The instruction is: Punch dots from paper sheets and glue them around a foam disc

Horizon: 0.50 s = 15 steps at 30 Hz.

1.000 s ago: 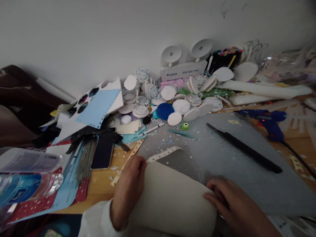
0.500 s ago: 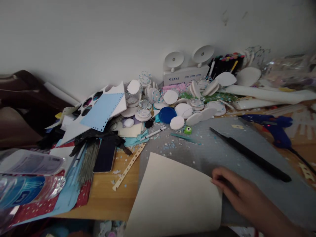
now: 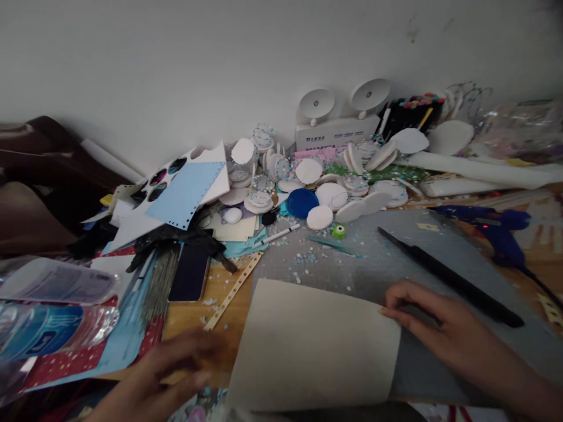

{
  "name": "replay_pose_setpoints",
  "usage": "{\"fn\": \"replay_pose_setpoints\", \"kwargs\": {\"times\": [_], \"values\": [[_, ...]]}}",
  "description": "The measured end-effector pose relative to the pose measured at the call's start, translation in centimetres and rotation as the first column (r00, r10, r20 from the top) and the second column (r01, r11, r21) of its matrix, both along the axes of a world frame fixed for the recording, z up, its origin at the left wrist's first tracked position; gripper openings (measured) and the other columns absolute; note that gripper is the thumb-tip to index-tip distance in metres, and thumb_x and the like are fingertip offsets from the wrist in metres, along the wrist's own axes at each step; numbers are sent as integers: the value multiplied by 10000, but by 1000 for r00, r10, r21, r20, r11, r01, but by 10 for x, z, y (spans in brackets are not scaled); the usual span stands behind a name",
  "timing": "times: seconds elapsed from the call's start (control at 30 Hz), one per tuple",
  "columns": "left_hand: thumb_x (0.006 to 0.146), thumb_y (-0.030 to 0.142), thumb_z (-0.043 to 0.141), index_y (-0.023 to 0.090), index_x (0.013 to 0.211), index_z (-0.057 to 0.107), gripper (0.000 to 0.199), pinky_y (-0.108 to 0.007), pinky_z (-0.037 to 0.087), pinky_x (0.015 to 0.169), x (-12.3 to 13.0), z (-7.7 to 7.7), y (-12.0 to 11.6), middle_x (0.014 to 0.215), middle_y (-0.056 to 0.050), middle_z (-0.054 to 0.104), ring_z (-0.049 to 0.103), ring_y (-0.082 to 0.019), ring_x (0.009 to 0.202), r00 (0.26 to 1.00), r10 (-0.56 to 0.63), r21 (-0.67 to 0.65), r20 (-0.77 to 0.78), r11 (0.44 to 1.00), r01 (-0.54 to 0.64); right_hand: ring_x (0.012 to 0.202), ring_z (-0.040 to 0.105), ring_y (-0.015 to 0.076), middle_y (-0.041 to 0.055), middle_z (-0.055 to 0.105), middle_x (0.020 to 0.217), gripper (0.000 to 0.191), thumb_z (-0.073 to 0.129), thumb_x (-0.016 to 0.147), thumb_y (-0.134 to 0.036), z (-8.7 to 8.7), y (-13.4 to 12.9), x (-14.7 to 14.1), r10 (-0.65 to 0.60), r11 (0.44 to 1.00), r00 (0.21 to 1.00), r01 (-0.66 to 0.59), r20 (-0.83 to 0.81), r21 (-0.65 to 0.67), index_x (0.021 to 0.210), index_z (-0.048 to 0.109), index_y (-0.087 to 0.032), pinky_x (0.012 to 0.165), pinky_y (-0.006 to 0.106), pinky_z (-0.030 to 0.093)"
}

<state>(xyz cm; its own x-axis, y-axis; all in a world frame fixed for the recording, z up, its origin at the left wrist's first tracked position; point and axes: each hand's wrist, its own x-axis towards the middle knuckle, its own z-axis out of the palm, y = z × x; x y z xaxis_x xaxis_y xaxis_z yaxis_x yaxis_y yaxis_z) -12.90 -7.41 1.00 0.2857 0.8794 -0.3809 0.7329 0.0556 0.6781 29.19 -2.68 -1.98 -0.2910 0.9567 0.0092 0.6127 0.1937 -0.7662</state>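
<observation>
A cream sheet of paper [image 3: 314, 349] lies over the front of the grey mat [image 3: 365, 264]. My right hand [image 3: 433, 328] pinches its upper right corner between thumb and fingertips. Left of the sheet, my left hand [image 3: 162, 372] hovers over the front table edge, slightly blurred, its thumb and fingers apart and nothing between them. Behind the sheet are small blue and white bits, a teal tweezer-like tool [image 3: 332, 244] and a small green punch [image 3: 338, 231].
A black long-handled tool [image 3: 457, 282] and a blue glue gun [image 3: 497, 225] lie at the right. White foam discs [image 3: 319, 217] pile up along the wall. A phone [image 3: 190, 272] and plastic bottles [image 3: 53, 331] are at the left.
My left hand has come into view at the lower left. The sheet's upper left corner has shifted left and down, and its top edge lies more level. My right hand still grips the corner.
</observation>
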Motion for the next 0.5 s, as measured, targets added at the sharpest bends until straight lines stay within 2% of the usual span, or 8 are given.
{"fn": "replay_pose_setpoints", "kwargs": {"times": [0.03,0.07,0.1,0.13,0.2,0.27,0.37,0.5], "values": [[813,409,637,255,1218,595,435,-249,497,848,16,5,13,1171,-53,655,616,-194,961,999,-3,99,52,995,-2,661,616,151,-14,624,686,159,524,868,-300,3,1,-3,12,1000,1000,-12,-13,-1,729,559,-232,594,228,483],[809,424,647,234,1222,584,459,-254,498,837,33,7,26,1156,-60,655,612,-194,943,995,-36,144,90,989,22,661,613,152,-14,620,684,164,533,870,-309,7,3,-6,24,1000,999,-24,-23,-2,726,558,-233,596,230,484],[833,422,626,208,1121,631,359,-237,502,774,50,6,39,1047,-51,682,615,-175,858,989,-84,136,119,988,68,660,611,154,-14,617,684,170,535,874,-321,9,6,-9,40,999,999,-40,-33,-3,729,556,-234,598,235,486],[872,415,579,174,986,667,280,-230,497,741,66,4,52,937,-45,690,608,-163,806,975,-146,91,165,987,132,666,610,158,-11,616,693,173,528,884,-336,11,9,-11,53,999,998,-53,-42,0,745,557,-236,602,241,490],[919,447,491,130,812,658,374,-191,461,596,93,-5,75,758,-28,660,566,-123,668,924,-211,-19,317,973,229,708,620,172,1,630,746,169,496,908,-369,10,22,-13,49,999,998,-48,-49,25,824,570,-243,626,262,501],[908,473,505,109,826,654,402,-171,414,520,110,-16,93,701,-15,629,515,-92,588,864,-257,-142,432,927,347,771,629,192,25,650,842,181,471,922,-391,4,41,-13,-21,996,1000,22,-20,88,940,577,-245,662,290,510],[846,523,586,99,974,650,447,-186,445,540,120,-29,110,816,-49,665,559,-114,644,821,-186,-296,540,871,392,792,617,223,75,639,953,232,510,900,-393,-14,77,-14,-165,962,980,135,111,238,1030,574,-212,687,342,507],[776,552,660,109,1013,658,503,-210,473,582,120,-38,116,885,-69,682,604,-139,694,807,-41,-420,589,838,349,948,591,288,113,612,1009,239,557,865,-357,-34,114,-18,-147,935,968,70,203,347,1033,578,-188,821,423,481]]}}
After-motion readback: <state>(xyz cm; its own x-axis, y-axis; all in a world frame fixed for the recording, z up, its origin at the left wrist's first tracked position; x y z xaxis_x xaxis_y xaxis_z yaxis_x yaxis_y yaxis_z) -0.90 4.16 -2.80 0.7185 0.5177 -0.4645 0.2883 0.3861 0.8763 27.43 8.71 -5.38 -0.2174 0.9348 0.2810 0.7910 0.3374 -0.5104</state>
